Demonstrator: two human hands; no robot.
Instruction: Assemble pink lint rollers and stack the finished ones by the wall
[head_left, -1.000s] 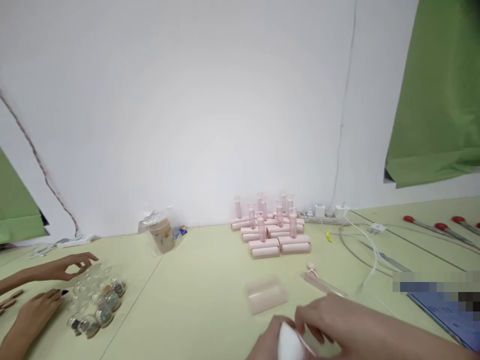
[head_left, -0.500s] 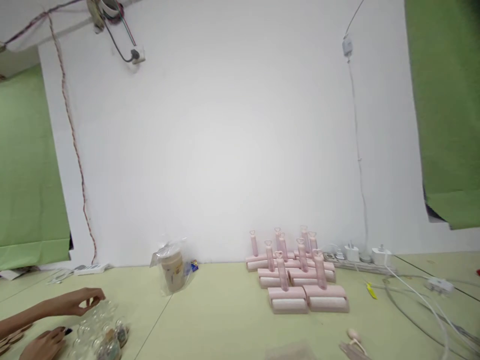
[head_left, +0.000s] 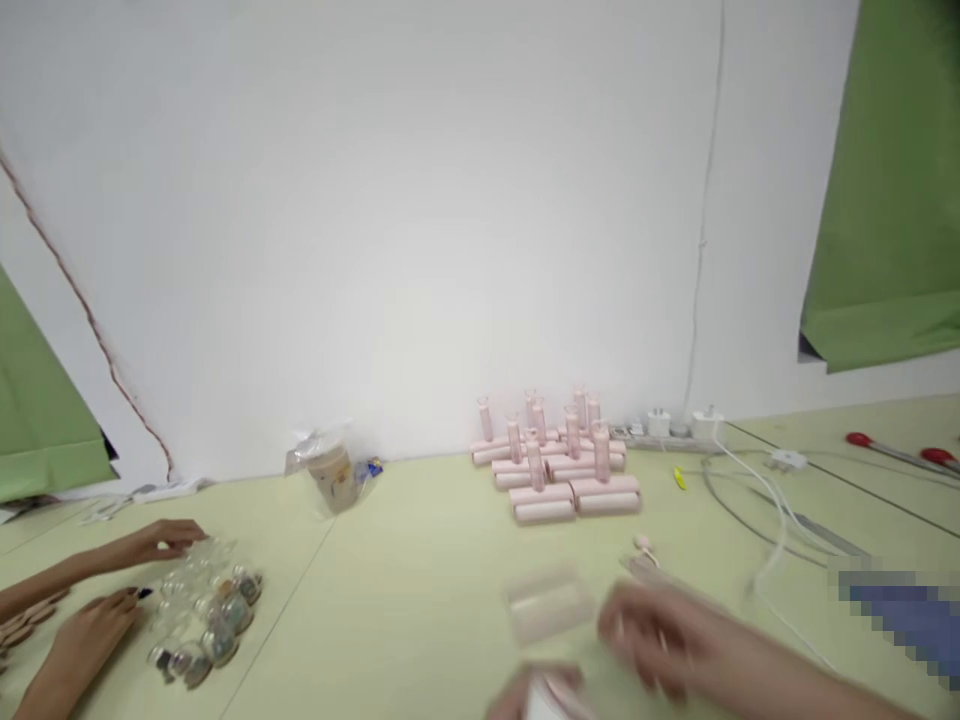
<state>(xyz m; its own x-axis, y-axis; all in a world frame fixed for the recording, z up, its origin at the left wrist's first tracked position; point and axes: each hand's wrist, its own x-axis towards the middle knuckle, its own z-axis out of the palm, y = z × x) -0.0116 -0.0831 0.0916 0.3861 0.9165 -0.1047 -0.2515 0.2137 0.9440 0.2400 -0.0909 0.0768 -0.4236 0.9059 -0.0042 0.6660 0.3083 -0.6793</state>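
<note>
At the bottom edge my left hand [head_left: 506, 697] is partly cut off and closed around a white-and-pink piece [head_left: 546, 700], its kind unclear. To its right, my right hand [head_left: 660, 635] comes in over the table, its fingers curled but smeared by motion; whether it holds anything cannot be made out. A pale pink flat part [head_left: 549, 605], blurred, lies between and just beyond my hands. Farther back stand several pink lint rollers [head_left: 607, 497] in rows, handles upright with loops on top. A small pink piece with a loop [head_left: 643, 548] lies behind my right hand.
At the left, another person's hands [head_left: 94, 630] rest beside several small glass domes [head_left: 225, 635]. A bagged cup [head_left: 334, 480] stands near the wall. White chargers [head_left: 707, 425], cables [head_left: 776, 540], a yellow scrap [head_left: 679, 478] and red-handled tools [head_left: 859, 439] lie at the right.
Both my hands have come into view at the bottom, the left one with the white-and-pink piece. The view has tilted down and shifted, showing more of the table and red-handled tools.
</note>
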